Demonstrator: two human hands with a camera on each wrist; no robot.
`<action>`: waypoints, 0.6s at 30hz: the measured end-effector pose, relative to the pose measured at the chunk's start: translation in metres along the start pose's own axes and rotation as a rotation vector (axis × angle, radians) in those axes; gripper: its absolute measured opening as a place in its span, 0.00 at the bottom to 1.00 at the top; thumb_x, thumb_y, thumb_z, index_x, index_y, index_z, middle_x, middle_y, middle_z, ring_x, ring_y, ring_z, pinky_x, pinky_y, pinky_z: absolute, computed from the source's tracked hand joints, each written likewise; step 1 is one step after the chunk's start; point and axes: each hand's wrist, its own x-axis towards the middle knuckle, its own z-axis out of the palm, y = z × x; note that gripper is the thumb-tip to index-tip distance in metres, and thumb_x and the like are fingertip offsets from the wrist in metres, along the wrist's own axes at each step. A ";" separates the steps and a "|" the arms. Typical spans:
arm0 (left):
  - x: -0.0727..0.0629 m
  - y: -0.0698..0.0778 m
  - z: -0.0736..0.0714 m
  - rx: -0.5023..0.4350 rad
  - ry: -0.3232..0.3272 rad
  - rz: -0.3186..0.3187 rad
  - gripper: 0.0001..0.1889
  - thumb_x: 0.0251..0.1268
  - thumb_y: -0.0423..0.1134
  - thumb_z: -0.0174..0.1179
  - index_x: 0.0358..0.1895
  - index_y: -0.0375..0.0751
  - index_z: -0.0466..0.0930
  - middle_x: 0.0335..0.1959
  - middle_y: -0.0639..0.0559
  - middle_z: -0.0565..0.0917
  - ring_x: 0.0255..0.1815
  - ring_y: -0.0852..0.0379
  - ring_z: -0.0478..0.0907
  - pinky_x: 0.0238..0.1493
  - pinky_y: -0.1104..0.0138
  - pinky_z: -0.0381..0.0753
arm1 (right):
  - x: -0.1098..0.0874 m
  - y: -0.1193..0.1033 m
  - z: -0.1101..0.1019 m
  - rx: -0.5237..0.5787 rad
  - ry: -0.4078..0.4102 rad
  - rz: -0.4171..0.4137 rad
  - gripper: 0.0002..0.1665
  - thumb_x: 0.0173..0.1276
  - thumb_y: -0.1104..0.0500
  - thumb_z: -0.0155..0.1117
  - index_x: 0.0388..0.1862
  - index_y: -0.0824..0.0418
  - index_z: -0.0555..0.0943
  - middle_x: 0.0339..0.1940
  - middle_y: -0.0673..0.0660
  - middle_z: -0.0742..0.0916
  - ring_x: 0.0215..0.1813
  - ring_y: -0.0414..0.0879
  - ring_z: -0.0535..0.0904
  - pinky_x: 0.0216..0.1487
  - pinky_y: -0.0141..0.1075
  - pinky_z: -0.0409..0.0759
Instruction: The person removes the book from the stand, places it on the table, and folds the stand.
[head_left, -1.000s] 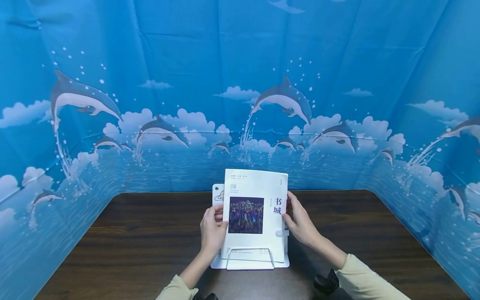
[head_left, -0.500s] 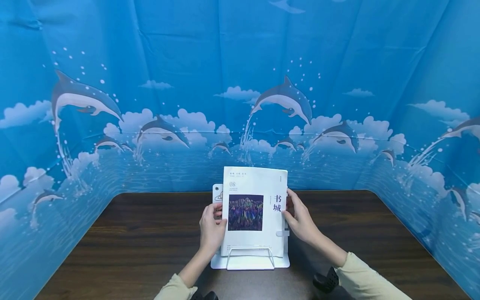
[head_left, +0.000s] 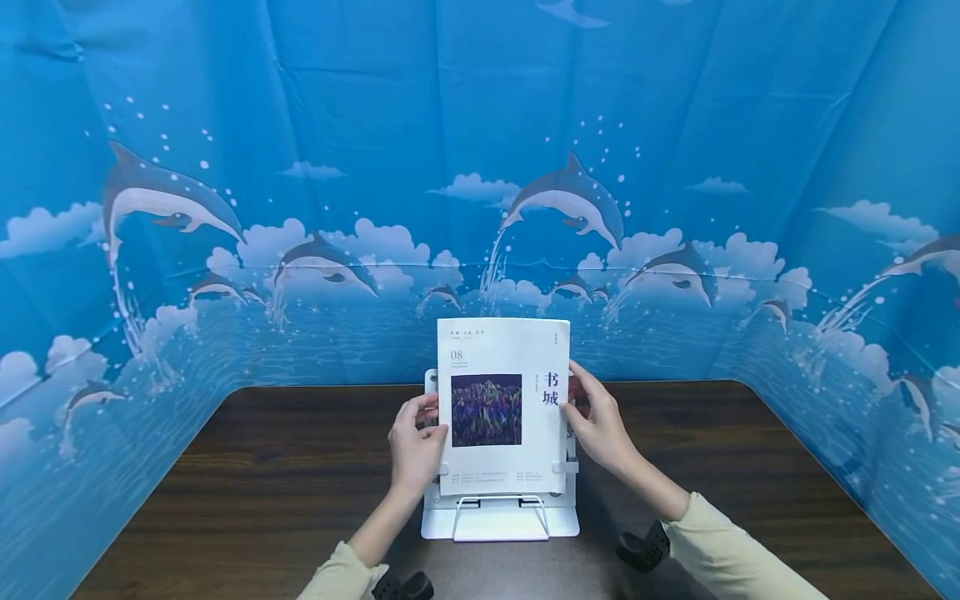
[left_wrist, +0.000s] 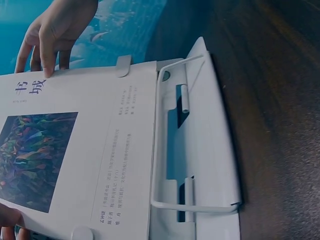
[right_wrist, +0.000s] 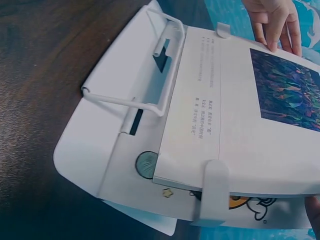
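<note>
A white magazine (head_left: 502, 467) with a dark, colourful mountain picture stands upright against a white book stand (head_left: 500, 527). My left hand (head_left: 416, 446) holds the magazine's left edge, thumb at the front and fingers partly hidden behind. On the opposite edge, higher up, my right hand (head_left: 602, 429) pinches it the same way. The lower edge of the magazine is above the stand's base, behind the top of a white wire bar (left_wrist: 159, 135). Small side clips overlap the magazine's front: one clip (right_wrist: 215, 187) at its left edge, another clip (left_wrist: 123, 65) at its right.
The stand sits on a dark wood-grain table (head_left: 300, 467). Behind the table hangs a blue curtain (head_left: 360, 167) printed with dolphins. Dark wrist devices, including one at the right wrist (head_left: 643, 547), sit low over the table by the sleeves.
Both hands have raised the magazine and shifted it slightly left. Its lower edge has come up from behind the wire bar, and the left clip now shows over its front.
</note>
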 end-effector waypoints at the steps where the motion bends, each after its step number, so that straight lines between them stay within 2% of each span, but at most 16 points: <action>1: 0.001 0.000 0.000 -0.005 -0.001 0.001 0.21 0.44 0.14 0.59 0.46 0.29 0.75 0.42 0.39 0.77 0.42 0.46 0.77 0.38 0.62 0.81 | 0.001 -0.005 -0.001 0.003 0.004 -0.004 0.35 0.55 0.80 0.55 0.64 0.74 0.61 0.41 0.65 0.78 0.37 0.52 0.72 0.31 0.34 0.79; 7: 0.007 0.005 -0.002 -0.034 -0.002 0.002 0.21 0.44 0.15 0.59 0.46 0.29 0.76 0.43 0.39 0.77 0.42 0.46 0.77 0.39 0.61 0.80 | 0.007 -0.030 -0.006 0.021 0.019 0.020 0.32 0.56 0.81 0.53 0.62 0.77 0.61 0.39 0.68 0.77 0.38 0.56 0.74 0.33 0.42 0.80; 18: 0.014 0.010 -0.002 -0.066 0.005 0.017 0.21 0.43 0.14 0.59 0.46 0.29 0.76 0.43 0.39 0.77 0.42 0.46 0.77 0.39 0.62 0.80 | 0.013 -0.036 -0.008 0.021 0.049 0.028 0.30 0.57 0.80 0.53 0.61 0.77 0.63 0.39 0.69 0.78 0.39 0.57 0.75 0.34 0.38 0.81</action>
